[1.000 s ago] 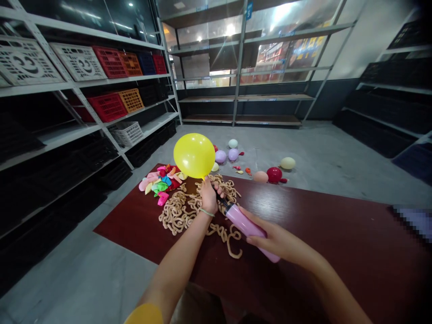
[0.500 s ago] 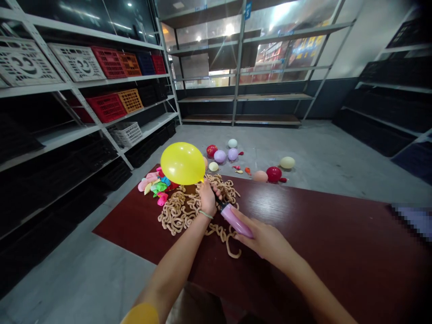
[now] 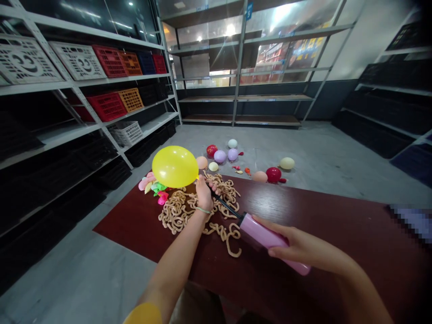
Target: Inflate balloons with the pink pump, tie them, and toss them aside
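Note:
A yellow balloon [image 3: 175, 166], inflated, has its neck pinched in my left hand [image 3: 204, 193], at the nozzle end of a balloon pump. My right hand [image 3: 297, 245] is wrapped round the pink barrel of that balloon pump [image 3: 263, 231], and its black rod shows between my two hands. Below and around my left hand lies a heap of tan, curled, rope-like pieces [image 3: 177, 211] on the dark red table [image 3: 303, 216]. Partly behind the yellow balloon is a pile of limp coloured balloons [image 3: 160, 188].
On the grey floor beyond the table lie several inflated balloons, among them a red one [image 3: 273, 174] and a lilac one [image 3: 220, 156]. Metal shelves with plastic crates [image 3: 107, 107] stand at left, and a tall rack [image 3: 239, 85] stands behind. A blurred patch [image 3: 413, 220] covers the table's right end.
My right hand has drawn the pink barrel back to the right and towards me, baring the black rod. The yellow balloon and my left hand have shifted slightly left.

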A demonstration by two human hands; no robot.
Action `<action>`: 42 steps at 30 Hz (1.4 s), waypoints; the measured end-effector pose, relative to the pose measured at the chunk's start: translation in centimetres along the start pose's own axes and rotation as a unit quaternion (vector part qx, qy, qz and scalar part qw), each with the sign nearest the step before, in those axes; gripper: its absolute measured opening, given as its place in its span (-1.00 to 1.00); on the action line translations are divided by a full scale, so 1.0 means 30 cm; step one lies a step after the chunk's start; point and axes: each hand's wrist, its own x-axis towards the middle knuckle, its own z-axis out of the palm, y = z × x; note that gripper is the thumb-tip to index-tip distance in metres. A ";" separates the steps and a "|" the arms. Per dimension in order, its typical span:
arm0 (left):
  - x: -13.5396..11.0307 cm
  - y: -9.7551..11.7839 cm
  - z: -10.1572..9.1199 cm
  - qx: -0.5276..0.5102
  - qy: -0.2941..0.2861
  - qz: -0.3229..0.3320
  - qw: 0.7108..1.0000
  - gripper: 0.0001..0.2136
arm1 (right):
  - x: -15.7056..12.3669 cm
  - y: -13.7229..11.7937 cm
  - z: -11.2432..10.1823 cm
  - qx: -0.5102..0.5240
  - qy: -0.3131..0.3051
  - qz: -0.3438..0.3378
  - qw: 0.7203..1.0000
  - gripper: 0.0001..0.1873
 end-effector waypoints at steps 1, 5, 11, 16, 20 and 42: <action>0.003 0.005 -0.006 0.008 -0.003 0.016 1.000 -0.75 | 0.008 0.001 0.004 -0.001 -0.001 -0.003 1.000 -0.11; -0.002 0.000 -0.022 0.047 -0.001 0.052 0.998 -0.74 | 0.075 -0.017 0.053 -0.024 0.011 -0.019 0.999 -0.13; -0.056 -0.049 0.004 0.060 -0.051 0.020 0.997 -0.69 | 0.167 -0.080 0.172 -0.081 0.130 -0.011 0.988 -0.17; -0.054 -0.031 0.016 0.033 -0.038 0.015 0.999 -0.67 | 0.160 -0.089 0.166 -0.070 0.105 -0.011 0.992 -0.12; -0.030 0.007 0.010 -0.002 -0.026 0.027 0.999 -0.66 | 0.068 -0.039 0.062 -0.009 0.020 -0.014 1.000 -0.10; -0.058 0.001 0.017 0.025 -0.078 0.055 0.995 -0.66 | 0.112 -0.060 0.098 0.017 0.034 -0.030 0.999 -0.06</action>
